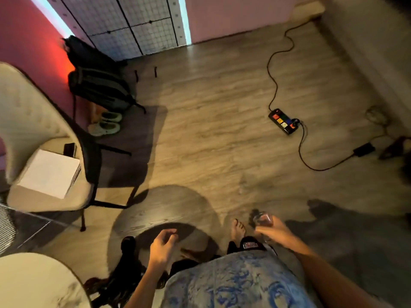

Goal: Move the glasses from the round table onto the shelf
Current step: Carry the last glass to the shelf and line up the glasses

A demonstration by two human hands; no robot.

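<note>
The right grip (pixel 272 231) curls around a small clear glass (pixel 263 218), held out over the wooden floor (pixel 211 130) above a bare foot (pixel 238 227), well apart from the pale round worktop (pixel 37 278) at lower left. The left grip (pixel 161 243) hangs loosely curled and holds nothing. A cream chair (pixel 33 112) stands to the left with a white box (pixel 49 172) on its seat. Beyond it, a dark backpack (pixel 97 85) and a pair of shoes (pixel 106 124) sit against the red wall. A black power strip (pixel 283 121) lies on the floor ahead to the right, a charger brick (pixel 363 150) near it.
</note>
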